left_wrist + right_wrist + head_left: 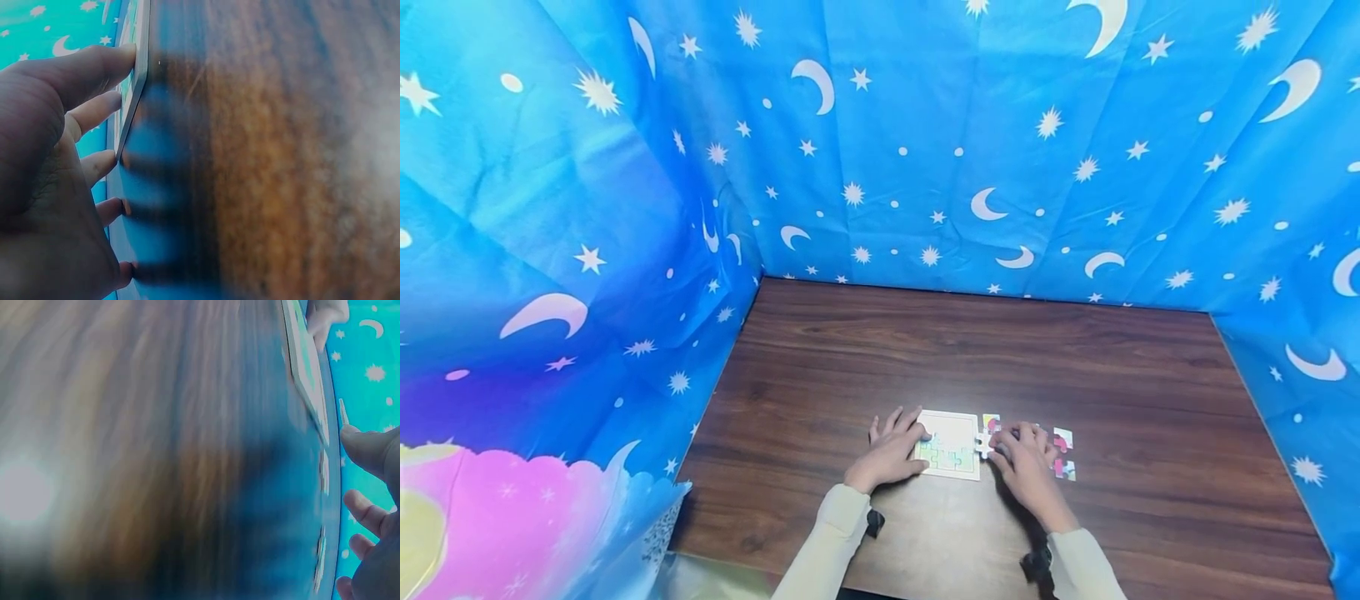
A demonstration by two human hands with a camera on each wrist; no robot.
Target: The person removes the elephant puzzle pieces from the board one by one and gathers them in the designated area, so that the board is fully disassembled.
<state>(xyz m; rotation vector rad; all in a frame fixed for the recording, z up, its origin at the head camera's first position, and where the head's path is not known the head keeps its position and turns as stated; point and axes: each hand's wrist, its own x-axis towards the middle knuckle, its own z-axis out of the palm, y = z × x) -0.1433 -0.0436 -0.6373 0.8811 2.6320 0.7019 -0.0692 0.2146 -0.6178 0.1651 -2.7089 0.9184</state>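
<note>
A white-rimmed jigsaw puzzle board [951,476] lies on the table, with joined pieces along its lower part. My left hand [889,454] rests at the board's left side with fingers spread; in the left wrist view the thumb [115,65] presses on the board's edge. Just past the board's right rim, my right hand [1026,458] pinches a jigsaw piece [982,444]. From the right wrist, that piece [343,412] shows edge-on at the thumb tip, raised off the table. The index finger's grip is hidden there.
Loose jigsaw pieces lie right of the board, one [991,421] beyond the right hand and others [1063,439] to its right, some partly covered by it. The brown wooden table [850,350] meets a blue star-and-moon curtain [910,183] at the back and sides.
</note>
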